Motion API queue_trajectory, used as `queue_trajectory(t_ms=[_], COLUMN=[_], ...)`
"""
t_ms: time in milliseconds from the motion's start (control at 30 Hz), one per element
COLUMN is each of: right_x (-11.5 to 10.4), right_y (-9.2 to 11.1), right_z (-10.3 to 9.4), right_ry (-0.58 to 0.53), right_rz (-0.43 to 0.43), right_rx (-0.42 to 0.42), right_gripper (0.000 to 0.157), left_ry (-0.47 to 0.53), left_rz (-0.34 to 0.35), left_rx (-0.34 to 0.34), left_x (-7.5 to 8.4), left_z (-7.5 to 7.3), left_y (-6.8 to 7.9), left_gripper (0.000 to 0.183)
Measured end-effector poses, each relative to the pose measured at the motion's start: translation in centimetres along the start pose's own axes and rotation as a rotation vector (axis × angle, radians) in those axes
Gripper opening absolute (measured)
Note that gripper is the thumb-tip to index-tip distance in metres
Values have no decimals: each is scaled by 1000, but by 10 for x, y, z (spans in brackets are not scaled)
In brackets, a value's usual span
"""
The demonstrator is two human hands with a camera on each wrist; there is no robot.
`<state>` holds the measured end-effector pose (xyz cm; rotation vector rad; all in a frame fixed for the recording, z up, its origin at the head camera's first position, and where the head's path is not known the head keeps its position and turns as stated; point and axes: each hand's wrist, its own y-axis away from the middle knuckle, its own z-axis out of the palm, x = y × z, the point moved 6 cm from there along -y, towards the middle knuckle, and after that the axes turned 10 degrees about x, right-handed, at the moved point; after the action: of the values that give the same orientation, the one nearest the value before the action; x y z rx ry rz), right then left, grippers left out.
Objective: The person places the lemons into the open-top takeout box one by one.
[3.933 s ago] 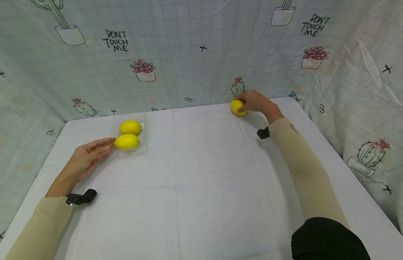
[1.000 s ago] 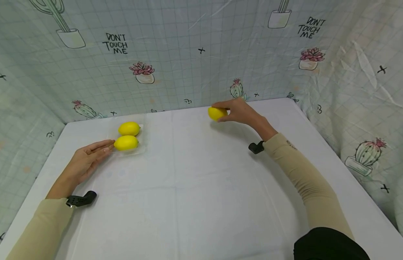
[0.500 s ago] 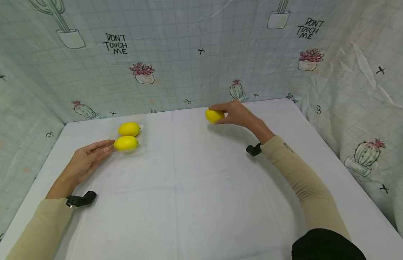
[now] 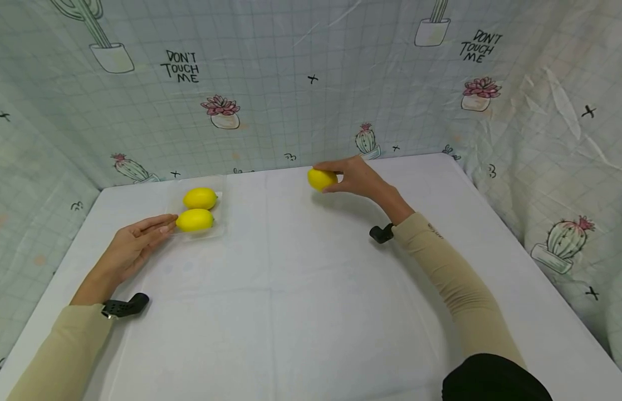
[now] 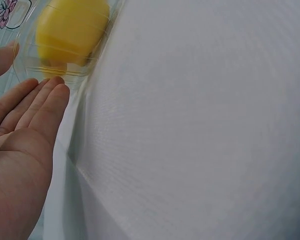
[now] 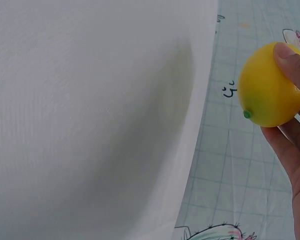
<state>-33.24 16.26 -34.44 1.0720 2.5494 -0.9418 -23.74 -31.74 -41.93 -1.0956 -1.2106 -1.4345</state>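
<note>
A yellow lemon (image 4: 319, 179) with a green tip is held between the thumb and fingers of my right hand (image 4: 360, 179), raised over the table near its back edge. In the right wrist view this lemon (image 6: 267, 90) is apart from the cloth, its shadow lying below. On the left, a clear plastic tray (image 4: 220, 214) bears two more lemons, a rear one (image 4: 200, 197) and a front one (image 4: 195, 220). My left hand (image 4: 132, 250) rests beside the tray, fingers straight, fingertips at its near left side. In the left wrist view the fingertips (image 5: 60, 92) meet the tray wall.
A white cloth (image 4: 290, 289) covers the table, with fold lines across it. Behind and at both sides hangs a printed curtain (image 4: 290, 111) with cacti and lettering, close to the table's back edge. Each wrist wears a black strapped device (image 4: 126, 306).
My right hand has lifted the lemon from the back right of the table and carried it leftward, still moving slowly left over the last second. The left hand and the tray have stayed put.
</note>
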Motion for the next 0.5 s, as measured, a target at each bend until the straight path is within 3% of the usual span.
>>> queue_trajectory(t_ms=[500], right_x=[-20], right_y=[-10], right_z=[9], right_ry=[-41], right_rz=[-66], right_rx=[34], right_gripper=[61], left_ry=[-22], left_rz=[6], left_rx=[25], left_x=[0], left_z=[-1], left_y=[0], left_gripper=[61])
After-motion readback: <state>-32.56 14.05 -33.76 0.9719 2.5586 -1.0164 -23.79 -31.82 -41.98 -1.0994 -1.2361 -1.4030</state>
